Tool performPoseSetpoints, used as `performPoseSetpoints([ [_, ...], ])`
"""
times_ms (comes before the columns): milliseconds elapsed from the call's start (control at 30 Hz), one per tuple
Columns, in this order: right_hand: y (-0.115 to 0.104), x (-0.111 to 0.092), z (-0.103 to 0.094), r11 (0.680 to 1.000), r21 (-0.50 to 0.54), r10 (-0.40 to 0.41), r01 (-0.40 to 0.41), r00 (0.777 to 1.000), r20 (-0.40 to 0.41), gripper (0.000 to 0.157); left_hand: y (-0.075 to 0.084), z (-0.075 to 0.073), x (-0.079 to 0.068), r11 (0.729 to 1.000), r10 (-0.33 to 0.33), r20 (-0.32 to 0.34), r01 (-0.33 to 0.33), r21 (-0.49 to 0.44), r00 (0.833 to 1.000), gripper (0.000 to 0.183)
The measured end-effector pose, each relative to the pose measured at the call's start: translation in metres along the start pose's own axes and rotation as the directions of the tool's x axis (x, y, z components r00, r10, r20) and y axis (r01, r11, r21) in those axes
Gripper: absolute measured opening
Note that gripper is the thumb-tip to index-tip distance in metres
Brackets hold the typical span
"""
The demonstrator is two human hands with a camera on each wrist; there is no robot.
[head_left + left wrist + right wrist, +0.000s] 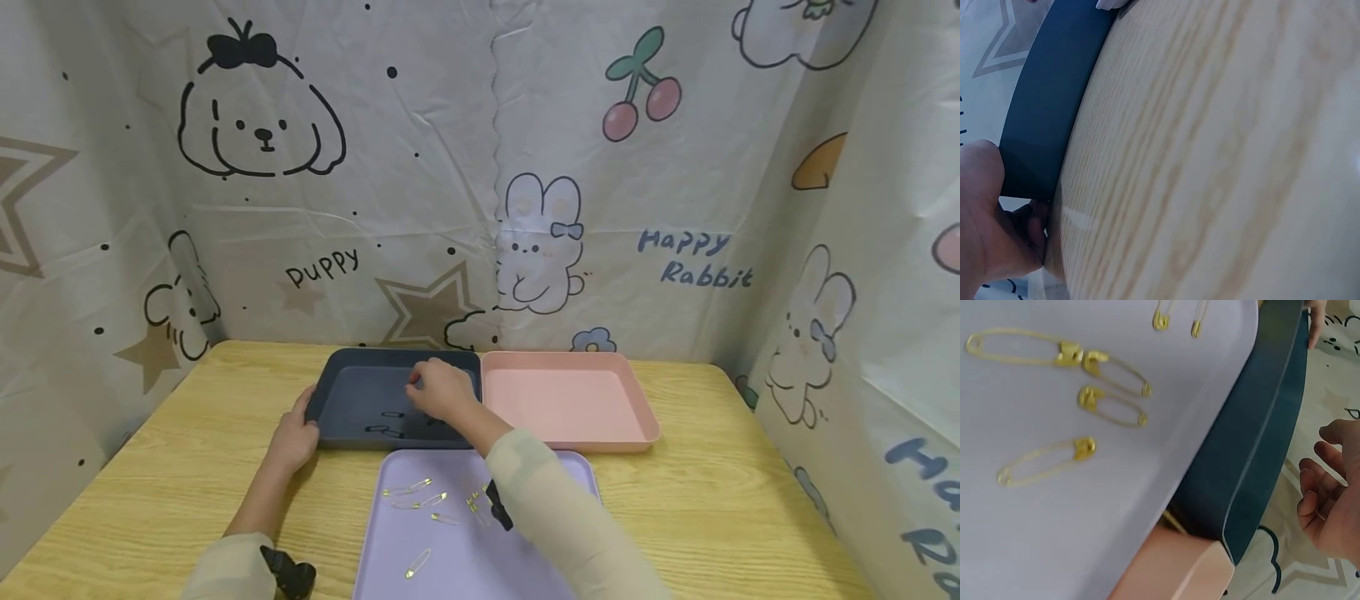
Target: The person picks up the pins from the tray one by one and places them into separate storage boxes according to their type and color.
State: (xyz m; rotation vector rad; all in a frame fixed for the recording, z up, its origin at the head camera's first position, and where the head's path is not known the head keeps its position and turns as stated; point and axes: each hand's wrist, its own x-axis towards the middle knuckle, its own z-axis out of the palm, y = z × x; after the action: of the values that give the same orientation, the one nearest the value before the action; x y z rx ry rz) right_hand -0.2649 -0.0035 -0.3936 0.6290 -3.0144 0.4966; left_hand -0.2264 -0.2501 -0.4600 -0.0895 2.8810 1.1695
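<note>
Right hand (442,392) over dark slate-blue tray (348,392), fingers curled; cannot tell if pinching.
Left hand (293,439) grips tray's left end; black safety pins (385,430) lie near right hand.

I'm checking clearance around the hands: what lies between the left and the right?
In the head view, part of the dark tray lies between the left hand and right hand, with a few dark pins on its floor.

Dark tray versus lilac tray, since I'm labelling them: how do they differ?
The dark tray has tall walls, the lilac tray a low rim. The dark tray holds dark safety pins, the lilac tray gold pins. The left hand grips the dark tray, not the lilac one. Both have rounded corners.
</note>
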Motion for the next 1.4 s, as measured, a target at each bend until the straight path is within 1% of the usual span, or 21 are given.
performPoseSetpoints([
  [300,0.021,-0.005,-0.014,0.996,0.086,0.013,-0.012,1.0,-0.015,0.025,-0.002,0.001,0.002,1.0,0.003,0.003,-0.003,0.016,1.0,0.065],
  [467,0.032,-0.013,-0.026,0.993,0.121,0.019,-0.014,0.999,-0.041,0.026,-0.002,0.001,0.003,1.0,0.007,-0.001,-0.007,0.018,1.0,0.065],
  [700,0.055,-0.027,-0.038,0.989,0.144,0.042,-0.029,0.996,-0.084,0.029,0.0,0.001,0.003,1.0,-0.001,0.002,0.001,0.016,1.0,0.066],
  [967,0.089,-0.042,-0.048,0.975,0.2,0.123,-0.1,0.986,-0.109,0.033,-0.002,0.001,0.003,1.0,-0.006,0.004,0.006,0.02,1.0,0.066],
  [1200,0.114,-0.055,-0.056,0.964,0.21,0.191,-0.164,0.975,-0.116,0.033,-0.003,0.002,0.003,1.0,-0.004,-0.001,0.004,0.021,1.0,0.065],
  [1400,0.134,-0.068,-0.06,0.943,0.26,0.244,-0.207,0.962,-0.121,0.037,-0.001,0.002,0.003,1.0,0.004,-0.004,-0.004,0.024,1.0,0.066],
])
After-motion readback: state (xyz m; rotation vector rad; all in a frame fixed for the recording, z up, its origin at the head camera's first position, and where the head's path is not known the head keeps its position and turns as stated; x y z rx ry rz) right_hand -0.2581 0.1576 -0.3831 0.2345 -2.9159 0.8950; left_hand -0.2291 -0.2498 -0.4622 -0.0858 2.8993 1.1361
